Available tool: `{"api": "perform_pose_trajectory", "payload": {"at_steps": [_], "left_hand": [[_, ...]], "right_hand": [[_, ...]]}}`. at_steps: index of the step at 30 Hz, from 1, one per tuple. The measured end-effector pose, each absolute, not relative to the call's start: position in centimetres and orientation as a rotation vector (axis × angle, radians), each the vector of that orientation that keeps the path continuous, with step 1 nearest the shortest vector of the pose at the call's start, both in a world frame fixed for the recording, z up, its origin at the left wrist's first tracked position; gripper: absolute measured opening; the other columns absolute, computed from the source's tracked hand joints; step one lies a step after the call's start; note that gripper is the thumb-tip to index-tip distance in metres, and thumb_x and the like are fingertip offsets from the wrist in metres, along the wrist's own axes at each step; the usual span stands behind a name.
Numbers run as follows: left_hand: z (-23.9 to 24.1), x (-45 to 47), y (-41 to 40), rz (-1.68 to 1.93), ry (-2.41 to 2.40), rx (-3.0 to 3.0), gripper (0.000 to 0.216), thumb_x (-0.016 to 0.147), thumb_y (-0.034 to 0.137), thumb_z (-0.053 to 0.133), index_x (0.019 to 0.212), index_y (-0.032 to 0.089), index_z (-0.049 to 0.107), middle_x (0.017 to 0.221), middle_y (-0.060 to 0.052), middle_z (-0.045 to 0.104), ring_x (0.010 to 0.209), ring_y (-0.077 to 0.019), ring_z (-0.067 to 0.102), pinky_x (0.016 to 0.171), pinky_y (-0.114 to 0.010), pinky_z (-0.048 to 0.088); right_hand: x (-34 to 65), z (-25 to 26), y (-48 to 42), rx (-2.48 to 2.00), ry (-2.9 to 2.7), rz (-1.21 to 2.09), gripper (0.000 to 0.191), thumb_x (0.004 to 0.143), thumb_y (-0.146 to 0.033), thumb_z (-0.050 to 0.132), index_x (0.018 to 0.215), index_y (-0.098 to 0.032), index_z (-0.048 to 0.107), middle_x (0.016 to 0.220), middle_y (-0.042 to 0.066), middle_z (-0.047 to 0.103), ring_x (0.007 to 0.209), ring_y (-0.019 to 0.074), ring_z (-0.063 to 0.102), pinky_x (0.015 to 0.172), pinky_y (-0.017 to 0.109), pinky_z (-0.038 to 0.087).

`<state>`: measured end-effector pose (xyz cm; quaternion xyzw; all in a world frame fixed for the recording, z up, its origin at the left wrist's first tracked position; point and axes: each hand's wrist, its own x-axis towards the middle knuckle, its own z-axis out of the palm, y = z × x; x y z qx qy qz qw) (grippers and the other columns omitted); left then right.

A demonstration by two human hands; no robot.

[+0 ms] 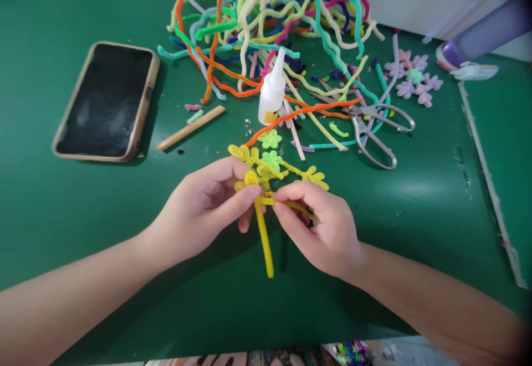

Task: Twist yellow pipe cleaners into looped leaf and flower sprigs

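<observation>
My left hand [208, 205] and my right hand [320, 225] meet over the green table [83, 233], both pinching a yellow pipe-cleaner flower piece [266, 175]. Its looped petals spread above my fingers and its straight stem [265, 244] hangs down towards me between the hands. The left thumb and fingers close on the bunch of loops. The right thumb and forefinger close on a yellow strand beside the stem. Two light green pipe-cleaner flowers [270, 140] lie just beyond the yellow piece.
A heap of coloured pipe cleaners [270, 17] fills the far middle. A white glue bottle [272, 92] stands before it. Metal scissors [369, 125] lie to the right, pastel flowers [415, 81] farther right. A phone [106, 100] and a wooden stick [191, 128] lie left.
</observation>
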<state>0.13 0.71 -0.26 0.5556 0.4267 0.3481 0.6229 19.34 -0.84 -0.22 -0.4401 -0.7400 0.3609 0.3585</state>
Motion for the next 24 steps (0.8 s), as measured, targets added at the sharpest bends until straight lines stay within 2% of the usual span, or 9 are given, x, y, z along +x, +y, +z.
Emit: {"api": "perform_pose_trajectory", "payload": {"at_steps": [4,8,17,24], "left_hand": [[-0.15,-0.01,0.85,0.786,0.951,1.310,0.014,0.090,0.027,0.057,0.081,0.017,0.054,0.070,0.004,0.060,0.049,-0.0052,0.059,0.047,-0.015,0.049],[-0.10,-0.06,0.84,0.729,0.928,1.318,0.013,0.089,0.024,0.057,0.079,0.017,0.054,0.068,0.004,0.061,0.048,-0.0042,0.057,0.046,-0.013,0.048],[0.43,0.31,0.29,0.580,1.042,1.353,0.018,0.083,0.029,0.061,0.073,0.017,0.052,0.059,0.004,0.058,0.045,-0.0054,0.052,0.044,-0.016,0.042],[0.56,0.42,0.29,0.581,1.041,1.360,0.016,0.085,0.029,0.058,0.074,0.018,0.052,0.058,0.006,0.054,0.047,-0.0065,0.056,0.046,-0.016,0.043]], "right_hand": [[19.39,-0.29,-0.82,-1.122,-1.885,0.948,0.006,0.088,-0.014,0.057,0.092,-0.018,0.058,0.075,-0.002,0.064,0.058,0.0067,0.055,0.055,0.019,0.047],[19.47,-0.39,-0.82,-1.131,-1.853,0.983,0.008,0.089,-0.015,0.055,0.095,-0.020,0.058,0.082,0.000,0.065,0.067,0.0095,0.060,0.060,0.021,0.050],[19.42,-0.29,-0.87,-1.090,-1.901,0.962,0.006,0.090,-0.016,0.054,0.093,-0.020,0.057,0.076,-0.001,0.064,0.064,0.0101,0.058,0.058,0.022,0.050],[19.48,-0.19,-0.81,-1.085,-1.899,0.961,0.004,0.090,-0.015,0.055,0.092,-0.018,0.057,0.074,-0.001,0.062,0.062,0.0085,0.055,0.056,0.020,0.048]]}}
